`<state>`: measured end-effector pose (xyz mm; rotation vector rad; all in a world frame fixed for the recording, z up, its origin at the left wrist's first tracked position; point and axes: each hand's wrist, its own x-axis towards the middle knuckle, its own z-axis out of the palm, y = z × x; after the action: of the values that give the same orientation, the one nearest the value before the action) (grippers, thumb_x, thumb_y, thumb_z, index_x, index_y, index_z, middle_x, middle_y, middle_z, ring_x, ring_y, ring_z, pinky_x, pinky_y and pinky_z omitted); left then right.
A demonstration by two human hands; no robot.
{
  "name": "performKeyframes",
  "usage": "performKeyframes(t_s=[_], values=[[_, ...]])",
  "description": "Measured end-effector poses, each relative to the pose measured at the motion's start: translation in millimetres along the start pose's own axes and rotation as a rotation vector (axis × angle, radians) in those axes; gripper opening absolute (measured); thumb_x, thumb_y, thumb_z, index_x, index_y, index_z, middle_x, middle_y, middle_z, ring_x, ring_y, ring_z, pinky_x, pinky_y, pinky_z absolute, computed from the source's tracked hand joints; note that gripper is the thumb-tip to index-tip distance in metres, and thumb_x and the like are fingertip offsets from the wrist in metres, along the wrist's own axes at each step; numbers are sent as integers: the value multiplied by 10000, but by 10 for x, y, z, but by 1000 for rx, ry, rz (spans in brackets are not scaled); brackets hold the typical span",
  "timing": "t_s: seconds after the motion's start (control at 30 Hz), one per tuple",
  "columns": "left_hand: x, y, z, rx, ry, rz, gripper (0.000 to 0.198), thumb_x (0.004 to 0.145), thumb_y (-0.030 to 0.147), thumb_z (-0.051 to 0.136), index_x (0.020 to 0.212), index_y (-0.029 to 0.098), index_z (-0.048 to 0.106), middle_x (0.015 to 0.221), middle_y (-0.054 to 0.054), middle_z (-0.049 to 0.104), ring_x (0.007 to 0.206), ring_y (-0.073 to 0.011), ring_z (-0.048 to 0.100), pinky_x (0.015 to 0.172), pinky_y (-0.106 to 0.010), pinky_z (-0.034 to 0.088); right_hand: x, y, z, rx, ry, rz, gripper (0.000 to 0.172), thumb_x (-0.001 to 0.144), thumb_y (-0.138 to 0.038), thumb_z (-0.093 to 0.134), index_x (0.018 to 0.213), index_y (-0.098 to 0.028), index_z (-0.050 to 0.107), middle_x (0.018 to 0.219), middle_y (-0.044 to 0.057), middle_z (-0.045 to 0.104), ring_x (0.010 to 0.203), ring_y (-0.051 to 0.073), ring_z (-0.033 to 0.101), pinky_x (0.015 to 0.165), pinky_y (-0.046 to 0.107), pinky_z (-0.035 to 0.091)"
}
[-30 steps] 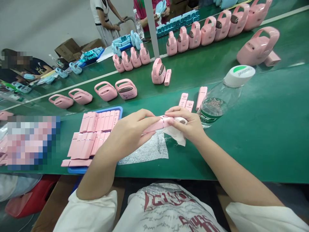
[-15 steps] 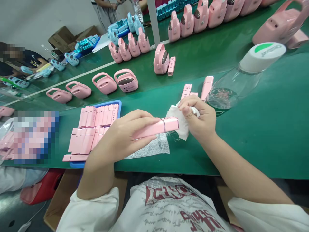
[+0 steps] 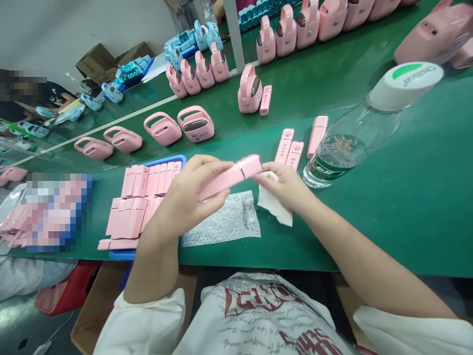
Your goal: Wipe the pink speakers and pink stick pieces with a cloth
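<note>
My left hand (image 3: 192,197) is closed round a pink, bar-shaped microphone (image 3: 240,171) with a dark line across it, held tilted above the table. My right hand (image 3: 286,185) is at the far end of the microphone, its fingertips close to or touching that end. A white wipe (image 3: 275,204) hangs from under the right hand's fingers. Below the hands lies a clear bubble-wrap bag (image 3: 225,222). Just beyond the right hand, two pink microphones with buttons (image 3: 284,145) lie side by side, and another microphone (image 3: 318,135) lies to their right.
A blue tray (image 3: 181,160) of pink microphones stands at left. A clear bottle with a white cap (image 3: 332,158) stands close beside my right hand. Pink handled speakers (image 3: 195,123) line the green table (image 3: 406,207) behind. A person (image 3: 55,93) sits at far left.
The microphone has moved up and left and tilts more. My right hand has shifted down and left, and the wipe hangs lower beneath it. The two microphones behind are now more visible.
</note>
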<state>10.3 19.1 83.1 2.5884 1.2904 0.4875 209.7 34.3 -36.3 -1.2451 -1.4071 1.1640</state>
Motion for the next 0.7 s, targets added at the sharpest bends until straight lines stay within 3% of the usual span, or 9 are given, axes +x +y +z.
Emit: performKeyframes(t_s=[0.1, 0.2, 0.33, 0.43, 0.57, 0.63, 0.7], values=[[345, -71, 237, -32, 7, -11, 477, 823, 157, 568, 1298, 131, 535, 1180, -102, 564, 1151, -228, 534, 1035, -368, 428, -36, 6, 93, -238, -356, 45, 457, 731, -89, 669, 1187, -114, 657, 1230, 130, 671, 1157, 263, 622, 1034, 401, 465], [804, -42, 663, -92, -102, -32, 528, 815, 98, 526, 1342, 111, 499, 1182, -121, 515, 1159, -229, 512, 1068, -363, 389, -119, 18, 194, -257, -657, -13, 497, 762, -11, 518, 1236, -95, 640, 1234, 117, 673, 1180, 250, 620, 1063, 382, 450], [1306, 42, 1265, -56, -205, -80, 469, 887, 134, 445, 1354, 135, 477, 1152, -141, 493, 1050, -240, 542, 950, -364, 461, -169, 99, 280, -231, -710, -106, 447, 783, -37, 468, 1148, -154, 697, 1227, 73, 681, 1134, 244, 650, 1033, 389, 479], [1455, 81, 1521, -20, -203, -100, 473, 930, 240, 441, 1399, 186, 417, 1210, -134, 491, 1076, -243, 537, 952, -372, 456, -154, 144, 300, -240, -697, -150, 431, 787, -36, 432, 1075, -175, 721, 1148, 55, 719, 1085, 234, 669, 990, 384, 510], [1464, 95, 1496, 0, -223, -28, 540, 898, 441, 539, 1384, 220, 454, 1288, -119, 498, 1178, -238, 511, 993, -328, 433, -132, 140, 286, -243, -668, -168, 416, 815, -62, 411, 1070, -171, 720, 1100, 77, 730, 1032, 243, 681, 951, 411, 532], [1488, 1, 1347, 76, -187, -19, 531, 908, 486, 515, 1383, 256, 467, 1323, -93, 505, 1210, -208, 502, 1006, -294, 421, -122, 129, 262, -247, -642, -154, 443, 837, -83, 403, 1169, -169, 684, 1171, 97, 702, 1084, 248, 660, 994, 432, 506], [1545, -220, 1132, 187, -102, -104, 459, 944, 406, 475, 1374, 247, 482, 1357, -88, 501, 1243, -198, 482, 1027, -294, 406, -112, 131, 229, -247, -606, -146, 480, 868, -114, 388, 1282, -183, 619, 1267, 107, 649, 1181, 245, 610, 1060, 449, 455]])
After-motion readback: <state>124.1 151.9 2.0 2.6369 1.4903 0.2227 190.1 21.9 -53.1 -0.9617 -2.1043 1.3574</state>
